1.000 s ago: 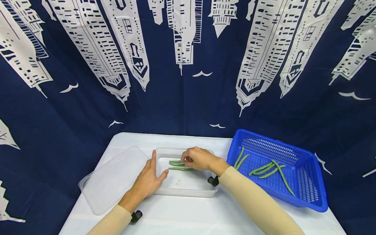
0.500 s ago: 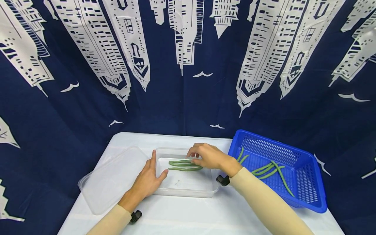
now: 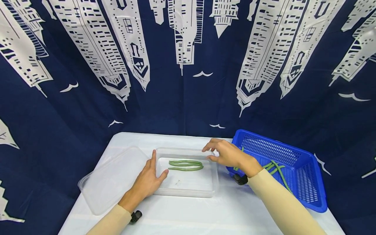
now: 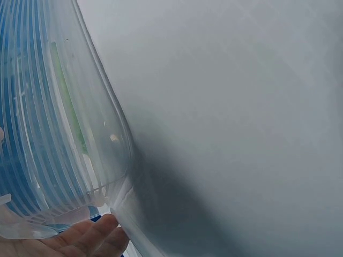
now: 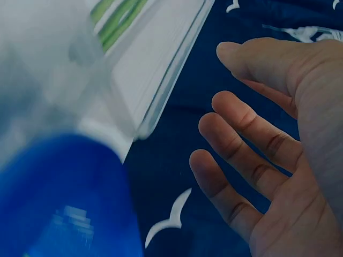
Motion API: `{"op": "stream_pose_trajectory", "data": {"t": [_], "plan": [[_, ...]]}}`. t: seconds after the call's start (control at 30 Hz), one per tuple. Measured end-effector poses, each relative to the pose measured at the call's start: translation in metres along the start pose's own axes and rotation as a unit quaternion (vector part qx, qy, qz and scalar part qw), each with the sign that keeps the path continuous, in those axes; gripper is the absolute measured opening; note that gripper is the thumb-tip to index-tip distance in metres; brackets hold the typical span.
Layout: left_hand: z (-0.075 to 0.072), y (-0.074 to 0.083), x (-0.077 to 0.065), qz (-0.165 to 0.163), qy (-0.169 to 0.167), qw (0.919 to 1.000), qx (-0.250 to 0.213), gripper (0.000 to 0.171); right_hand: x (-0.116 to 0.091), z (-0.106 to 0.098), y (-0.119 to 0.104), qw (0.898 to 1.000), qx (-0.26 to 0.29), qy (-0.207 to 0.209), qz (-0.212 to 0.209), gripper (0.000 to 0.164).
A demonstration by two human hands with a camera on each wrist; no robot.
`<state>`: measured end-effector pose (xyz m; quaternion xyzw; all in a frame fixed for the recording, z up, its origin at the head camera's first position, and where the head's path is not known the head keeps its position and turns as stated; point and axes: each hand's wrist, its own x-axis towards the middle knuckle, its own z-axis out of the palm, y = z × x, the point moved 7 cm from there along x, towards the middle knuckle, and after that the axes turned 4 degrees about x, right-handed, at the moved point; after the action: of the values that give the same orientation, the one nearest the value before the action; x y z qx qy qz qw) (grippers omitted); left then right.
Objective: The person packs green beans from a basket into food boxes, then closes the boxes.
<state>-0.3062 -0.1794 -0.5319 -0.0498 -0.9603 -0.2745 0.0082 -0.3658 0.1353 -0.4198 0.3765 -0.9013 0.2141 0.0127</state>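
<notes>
Inside clear container [image 3: 185, 192], green beans [image 3: 185, 169]; right hand [image 3: 227, 154] near rim, fingers parted, empty; left hand [image 3: 149, 177] straight-fingered, apparently touching container.

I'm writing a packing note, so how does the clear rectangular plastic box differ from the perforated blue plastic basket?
The box is transparent, the basket blue. The box's walls are unbroken; the basket's are full of holes. The box sits roughly straight in the head view, while the basket is angled. Both are open-topped and hold green beans.

the right arm [image 3: 282, 199] partly hides beans [image 3: 282, 176] in the blue basket [image 3: 306, 182].
</notes>
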Motion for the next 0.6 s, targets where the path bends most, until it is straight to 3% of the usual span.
{"op": "stream_pose_trajectory", "data": {"t": [0.37,0.6], "plan": [[0.003,0.002,0.002,0.006,0.002,1.0,0.002,0.109,-0.037,-0.026,0.042,0.999,0.005,0.02,0.032,0.032],[0.003,0.001,-0.001,-0.002,0.003,1.0,0.001,0.108,-0.058,-0.032,0.074,0.998,0.012,0.018,0.06,0.036]]}}
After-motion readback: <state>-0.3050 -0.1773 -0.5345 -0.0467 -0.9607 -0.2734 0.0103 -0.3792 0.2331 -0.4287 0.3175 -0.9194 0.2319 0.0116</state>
